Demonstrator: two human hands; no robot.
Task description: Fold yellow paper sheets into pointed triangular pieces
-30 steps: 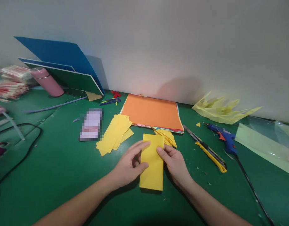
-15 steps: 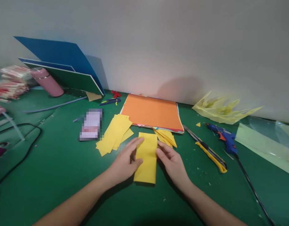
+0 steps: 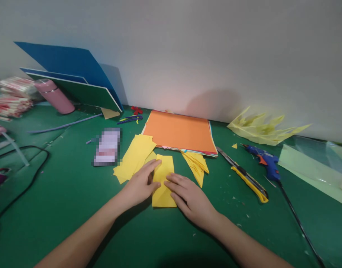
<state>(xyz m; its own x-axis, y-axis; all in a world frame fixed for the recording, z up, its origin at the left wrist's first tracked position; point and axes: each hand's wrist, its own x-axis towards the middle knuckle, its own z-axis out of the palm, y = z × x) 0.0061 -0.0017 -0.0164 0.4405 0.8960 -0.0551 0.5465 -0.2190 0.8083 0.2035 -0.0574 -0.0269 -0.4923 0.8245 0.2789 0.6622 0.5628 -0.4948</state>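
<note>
A yellow paper rectangle (image 3: 165, 169) lies flat on the green table (image 3: 76, 201) in front of me. My left hand (image 3: 139, 184) rests on its left side with fingers stretched out flat. My right hand (image 3: 189, 197) lies over its lower right part, fingers extended and pressing the paper down. A pile of yellow paper strips (image 3: 133, 156) sits just left of the sheet. More folded yellow pieces (image 3: 197, 165) lie to its right.
A stack of coloured sheets with orange on top (image 3: 180, 132) lies behind. A yellow utility knife (image 3: 247, 180) and a blue glue gun (image 3: 264, 162) with its cord are at the right. Blue and green boards (image 3: 73, 80), a pink bottle (image 3: 54, 96) and a black cable (image 3: 26, 178) are at the left.
Both hands slid the yellow sheet left and away from me and laid it flat. The right hand moved from its edge onto its top; the left hand flattened on it.
</note>
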